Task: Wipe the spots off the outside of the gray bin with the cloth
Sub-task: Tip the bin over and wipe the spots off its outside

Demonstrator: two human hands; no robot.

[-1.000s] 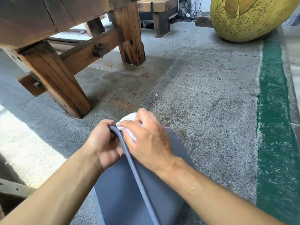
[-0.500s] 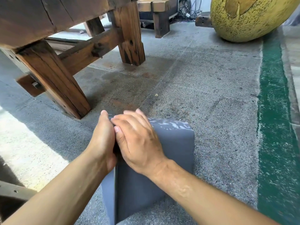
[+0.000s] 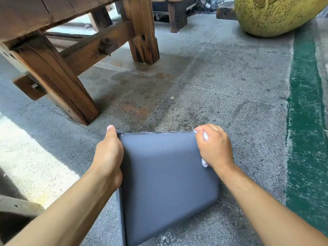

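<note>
The bin (image 3: 166,183) has been turned, so a clean gray side now faces up between the hands. The left hand (image 3: 108,157) grips its edge; the right hand (image 3: 213,146) squeezes the cloth (image 3: 205,136) at the far corner, beside white spots (image 3: 156,132) left to wipe.

Showing two bare forearms entering from the bottom edge, no sleeves reaching into view. Wearing no gloves, rings, watch or bands on either wrist. Showing the left hand (image 3: 108,153) from the back, thumb on top with a short, trimmed, unpainted nail catching light. Showing the right hand (image 3: 213,146) from the back too, knuckles ridged, tendons faintly standing out, fingernails mostly hidden. Carrying no visible marks or writing anywhere.
</note>
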